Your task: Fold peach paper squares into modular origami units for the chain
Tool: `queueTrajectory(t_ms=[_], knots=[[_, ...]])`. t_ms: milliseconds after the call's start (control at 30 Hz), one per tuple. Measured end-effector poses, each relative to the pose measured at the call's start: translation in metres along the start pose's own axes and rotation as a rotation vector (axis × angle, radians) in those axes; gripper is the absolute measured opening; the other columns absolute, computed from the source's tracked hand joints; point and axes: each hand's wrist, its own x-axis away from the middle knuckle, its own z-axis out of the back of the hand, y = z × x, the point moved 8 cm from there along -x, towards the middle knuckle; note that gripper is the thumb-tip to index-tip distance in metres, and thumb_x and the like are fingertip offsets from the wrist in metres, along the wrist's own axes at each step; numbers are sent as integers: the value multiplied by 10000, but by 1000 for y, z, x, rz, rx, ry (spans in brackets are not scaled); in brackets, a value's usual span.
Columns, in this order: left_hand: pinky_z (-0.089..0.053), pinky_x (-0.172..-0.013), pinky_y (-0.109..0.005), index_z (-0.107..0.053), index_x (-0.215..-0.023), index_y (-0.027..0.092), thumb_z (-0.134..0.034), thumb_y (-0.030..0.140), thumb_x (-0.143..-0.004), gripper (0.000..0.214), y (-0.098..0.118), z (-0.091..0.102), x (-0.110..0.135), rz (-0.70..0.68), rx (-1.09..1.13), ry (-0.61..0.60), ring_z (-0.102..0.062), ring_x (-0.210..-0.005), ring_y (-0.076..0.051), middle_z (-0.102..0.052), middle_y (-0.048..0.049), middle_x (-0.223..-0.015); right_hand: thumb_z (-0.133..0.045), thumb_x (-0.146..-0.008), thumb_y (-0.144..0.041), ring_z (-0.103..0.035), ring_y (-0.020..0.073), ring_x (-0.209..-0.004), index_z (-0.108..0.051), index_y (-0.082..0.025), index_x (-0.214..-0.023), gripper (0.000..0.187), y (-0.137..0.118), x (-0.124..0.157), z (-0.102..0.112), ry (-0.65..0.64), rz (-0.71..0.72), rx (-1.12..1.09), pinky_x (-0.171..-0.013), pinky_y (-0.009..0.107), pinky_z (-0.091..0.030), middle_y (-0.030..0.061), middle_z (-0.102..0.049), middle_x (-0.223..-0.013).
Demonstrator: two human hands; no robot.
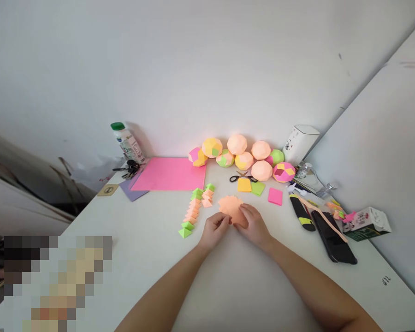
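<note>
My left hand [215, 229] and my right hand [254, 226] meet at the middle of the white table [141, 240]. Both pinch the near edge of an orange folded-paper piece [230, 206] that rests low over the tabletop. The fingers of each hand are curled onto the paper. A row of small folded green and orange paper units [195, 207] lies just left of my left hand.
Several paper balls [244, 154] sit by the back wall. Scissors [242, 177], sticky-note pads [275, 196], a pink sheet [169, 174], keys [129, 168], a bottle [126, 140], a white container [299, 143], a black phone [334, 237] and a small carton [368, 222] lie around.
</note>
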Motion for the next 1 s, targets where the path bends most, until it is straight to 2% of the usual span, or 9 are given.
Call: queueTrajectory(t_ms=[167, 433, 533, 633, 700, 800, 900, 1000], knots=[[-444, -682, -257, -625, -690, 164, -474, 327, -836, 266, -4, -2, 0, -4, -41, -10, -577, -716, -158, -634, -24, -721, -595, -756, -164, -558, 284, -1065, -578, -128, -1096, 342, 2, 2, -4, -41, -11, 21, -926, 474, -472, 149, -640, -1070], [-440, -707, -269, -623, -721, 167, -456, 351, -847, 279, -4, -1, 1, 26, -14, -13, -576, -757, -176, -635, -31, -744, -548, -777, -85, -602, 252, -980, -612, -164, -976, 224, 0, 2, 5, 21, -28, -7, -849, 431, -511, 108, -677, -969], [-452, -737, -279, -615, -743, 169, -441, 338, -858, 268, -2, 2, 0, -18, 13, 15, -578, -793, -178, -620, -43, -800, -539, -784, -78, -616, 239, -946, -626, -175, -944, 206, 1, 3, 6, 46, -45, -23, -828, 414, -517, 97, -682, -938], [-472, -774, -300, -613, -853, 176, -444, 308, -854, 214, -6, 3, -1, -46, 2, 51, -579, -873, -186, -606, -67, -923, -546, -786, -76, -626, 228, -915, -638, -178, -916, 189, 0, 3, 8, 57, -43, -44, -809, 397, -521, 88, -688, -896], [-465, -852, -345, -593, -970, 185, -460, 271, -837, 207, -9, 3, -1, -85, -73, 81, -557, -993, -207, -586, -84, -1030, -545, -783, -68, -631, 225, -889, -644, -181, -896, 188, -1, 2, 9, 61, -32, -51, -791, 392, -524, 82, -690, -870], [-349, -1002, -472, -537, -1114, 173, -493, 210, -789, 330, -9, -3, 2, -201, -317, 104, -439, -1189, -267, -573, -107, -1108, -529, -783, -63, -635, 221, -850, -648, -187, -875, 195, -3, 2, 11, 70, -24, -58, -762, 388, -528, 77, -689, -848], [-318, -1011, -523, -473, -1222, 160, -486, 195, -791, 433, -14, -12, 5, -235, -515, 68, -386, -1240, -294, -560, -122, -1171, -526, -767, -47, -632, 216, -830, -648, -180, -864, 205, -2, 2, 11, 72, -31, -72, -752, 379, -526, 79, -686, -840], [-349, -989, -524, -469, -1235, 154, -473, 192, -799, 437, -14, -12, 7, -275, -613, 113, -410, -1226, -301, -548, -135, -1201, -539, -748, -33, -630, 214, -820, -646, -172, -846, 201, -1, 2, 10, 75, -39, -81, -757, 373, -519, 79, -683, -833]])
